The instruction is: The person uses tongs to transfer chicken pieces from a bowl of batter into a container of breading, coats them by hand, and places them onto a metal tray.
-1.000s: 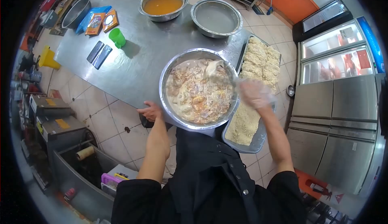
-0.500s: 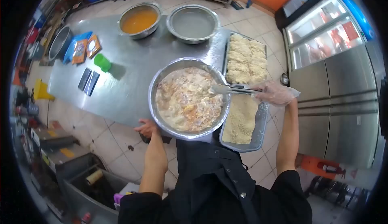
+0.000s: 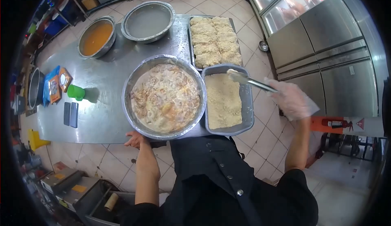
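Note:
A large metal bowl (image 3: 164, 136) stands at the table's front edge, holding a pale, wet mix of pieces. My bare left hand (image 3: 137, 139) is beside the bowl's lower left rim, fingers apart and holding nothing. In a clear plastic glove, my right hand (image 3: 292, 99) grips metal tongs (image 3: 256, 83). Something pale shows at the tongs' tips, above the upper part of a grey tub (image 3: 248, 116) of beige crumbs (image 3: 223, 103). Behind that tub lies a tray of crumb-coated pieces (image 3: 216, 40) in rows.
On the steel table (image 3: 106, 116) are a bowl of orange liquid (image 3: 97, 38), a bowl of cloudy liquid (image 3: 147, 21), a green cup (image 3: 75, 92), two dark flat objects (image 3: 70, 114) and packets (image 3: 56, 83). Steel fridges (image 3: 326, 55) stand at the right.
The tongs in my right hand have moved from over the mixing bowl to over the crumb tub. My left hand remains by the bowl. The view has turned right.

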Demonstrator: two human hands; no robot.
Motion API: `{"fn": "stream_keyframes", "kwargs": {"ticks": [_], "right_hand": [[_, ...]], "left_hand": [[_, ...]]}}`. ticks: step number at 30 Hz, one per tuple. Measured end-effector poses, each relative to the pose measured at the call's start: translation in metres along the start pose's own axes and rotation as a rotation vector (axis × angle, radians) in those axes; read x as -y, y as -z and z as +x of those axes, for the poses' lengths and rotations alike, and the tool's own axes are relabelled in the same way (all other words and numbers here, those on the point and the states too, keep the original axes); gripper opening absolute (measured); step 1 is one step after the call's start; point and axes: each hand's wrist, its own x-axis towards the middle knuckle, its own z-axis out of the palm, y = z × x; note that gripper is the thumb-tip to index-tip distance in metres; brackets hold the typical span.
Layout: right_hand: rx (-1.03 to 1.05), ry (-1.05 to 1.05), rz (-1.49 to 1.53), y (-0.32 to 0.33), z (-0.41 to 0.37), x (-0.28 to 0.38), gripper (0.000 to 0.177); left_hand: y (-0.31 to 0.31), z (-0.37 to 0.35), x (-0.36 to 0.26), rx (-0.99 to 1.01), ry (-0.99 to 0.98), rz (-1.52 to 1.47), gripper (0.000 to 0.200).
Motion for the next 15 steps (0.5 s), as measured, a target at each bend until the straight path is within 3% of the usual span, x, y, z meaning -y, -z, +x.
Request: {"fn": "stream_keyframes", "kwargs": {"ticks": [1, 3, 4, 7, 10, 12, 15], "right_hand": [[-0.079, 0.027, -0.033, -0.024, -0.002, -0.005, 0.042], [0.198, 0.013, -0.152, -0.058, -0.002, 0.004, 0.047], [0.196, 0.012, -0.153, -0.065, -0.006, 0.009, 0.047], [0.175, -0.056, 0.031, -0.075, -0.011, 0.031, 0.055], [0.228, -0.246, 0.241, -0.076, -0.004, 0.057, 0.063], [0.081, 0.005, 0.342, -0.115, 0.009, 0.057, 0.065], [0.057, 0.119, 0.477, -0.177, 0.044, 0.091, 0.069]], "left_hand": [[-0.002, 0.001, 0.001, -0.001, -0.007, 0.004, 0.067], [-0.016, 0.0, 0.002, -0.146, -0.016, 0.0, 0.066], [-0.026, 0.006, 0.006, -0.144, -0.017, -0.002, 0.066], [-0.033, 0.019, 0.012, -0.205, -0.028, 0.013, 0.064], [-0.026, 0.015, 0.007, -0.115, 0.005, 0.017, 0.065], [-0.03, 0.016, 0.008, -0.163, 0.024, 0.04, 0.063], [-0.04, 0.036, 0.032, -0.102, -0.036, 0.047, 0.062]]}}
